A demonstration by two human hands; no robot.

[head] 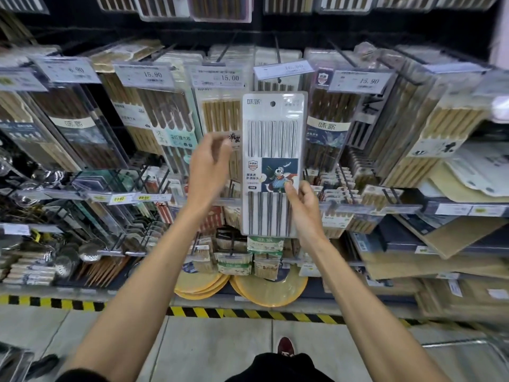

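Head view: right fingers (289, 188) pinch chopstick pack (271, 139).

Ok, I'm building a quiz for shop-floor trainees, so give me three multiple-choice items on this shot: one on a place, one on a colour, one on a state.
1. Where does the right hand grip the held pack?
A. top hole
B. lower right edge
C. left edge
2. What colour are the chopsticks in that pack?
A. red
B. pale bamboo
C. silver-grey
3. How is the left hand?
A. open, holding nothing
B. gripping a price tag
C. flat on the floor
Answers: 1 B, its thumb presses the pack's front low on the right; 2 C, they shine like metal; 3 A, its fingers are loosely curled beside the pack's left edge.
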